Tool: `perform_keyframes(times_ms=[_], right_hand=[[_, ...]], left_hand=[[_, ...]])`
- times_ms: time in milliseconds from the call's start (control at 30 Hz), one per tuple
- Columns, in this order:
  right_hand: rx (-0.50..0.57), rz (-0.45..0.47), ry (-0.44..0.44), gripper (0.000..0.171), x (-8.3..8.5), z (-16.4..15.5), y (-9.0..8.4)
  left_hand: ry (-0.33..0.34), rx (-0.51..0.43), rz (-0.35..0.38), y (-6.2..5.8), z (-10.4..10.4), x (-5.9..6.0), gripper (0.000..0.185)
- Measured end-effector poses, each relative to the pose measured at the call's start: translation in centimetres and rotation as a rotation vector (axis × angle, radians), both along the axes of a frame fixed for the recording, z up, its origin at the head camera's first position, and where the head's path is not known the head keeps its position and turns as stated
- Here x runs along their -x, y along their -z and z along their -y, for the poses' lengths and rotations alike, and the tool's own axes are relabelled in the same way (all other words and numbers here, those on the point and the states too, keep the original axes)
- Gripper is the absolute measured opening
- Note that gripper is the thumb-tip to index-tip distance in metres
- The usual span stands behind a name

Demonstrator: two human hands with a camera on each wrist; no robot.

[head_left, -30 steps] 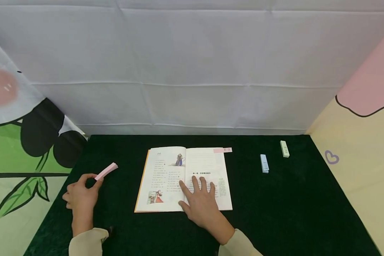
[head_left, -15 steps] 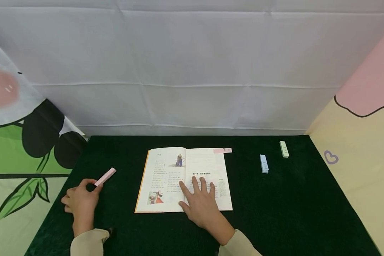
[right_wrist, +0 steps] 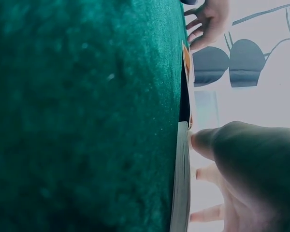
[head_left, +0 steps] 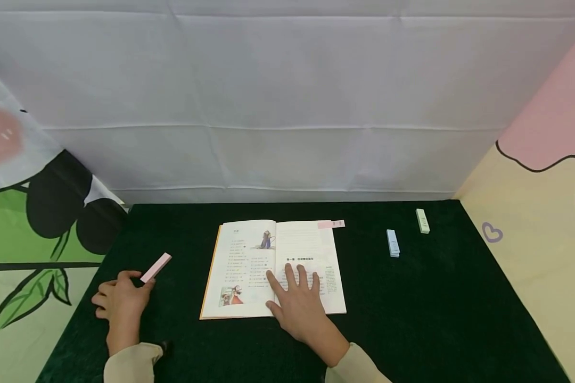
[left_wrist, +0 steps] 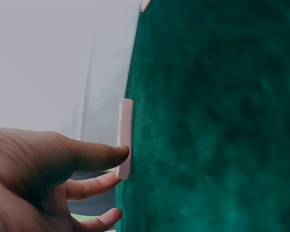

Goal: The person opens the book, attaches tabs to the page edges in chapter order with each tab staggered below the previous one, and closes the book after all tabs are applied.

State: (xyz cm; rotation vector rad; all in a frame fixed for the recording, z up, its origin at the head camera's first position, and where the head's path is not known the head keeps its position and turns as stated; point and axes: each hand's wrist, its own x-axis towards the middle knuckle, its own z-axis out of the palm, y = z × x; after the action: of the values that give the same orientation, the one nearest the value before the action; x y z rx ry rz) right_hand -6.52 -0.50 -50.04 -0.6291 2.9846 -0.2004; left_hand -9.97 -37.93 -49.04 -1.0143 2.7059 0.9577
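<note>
A slim pink sticky-note pad (head_left: 155,267) lies on the dark green cloth at the left, its near end between the thumb and index finger of my left hand (head_left: 123,306). In the left wrist view, the thumb of the left hand (left_wrist: 48,164) overlaps the pink pad (left_wrist: 126,118), with the index finger at its lower end. My right hand (head_left: 303,308) rests flat with spread fingers on an open book (head_left: 311,242), holding its pages. Printed text and small pictures fill the left page. A pale pink strip (head_left: 331,224) sticks out past the right page's top edge.
To the right of the book lie a blue sticky-note pad (head_left: 393,243) and a pale green one (head_left: 422,221). The green cloth (head_left: 450,308) covers the table. A white backdrop (head_left: 287,106) stands behind, with printed cloth at both sides.
My left hand has lowered the pink pad slightly toward me and down onto the cloth. My right hand stays on the book. The whole view has shifted a little.
</note>
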Motion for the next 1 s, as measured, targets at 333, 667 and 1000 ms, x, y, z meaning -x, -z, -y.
perform_keyframes(times_ms=[333, 667, 1000], right_hand=[[-0.008, -0.002, 0.001, 0.066, -0.2, 0.0, 0.1], [-0.021, -0.012, 0.002, 0.066, 0.0, 0.2, 0.2], [-0.063, 0.002, 0.011, 0.067, 0.0, 0.2, 0.3]], left_hand=[[0.031, -0.018, -0.245, -2.2, -3.8, 0.1, 0.056], [0.46, 0.035, -0.426, -1.3, -10.8, 0.7, 0.044], [0.776, -0.098, -0.433, 0.1, -14.8, 0.4, 0.034]])
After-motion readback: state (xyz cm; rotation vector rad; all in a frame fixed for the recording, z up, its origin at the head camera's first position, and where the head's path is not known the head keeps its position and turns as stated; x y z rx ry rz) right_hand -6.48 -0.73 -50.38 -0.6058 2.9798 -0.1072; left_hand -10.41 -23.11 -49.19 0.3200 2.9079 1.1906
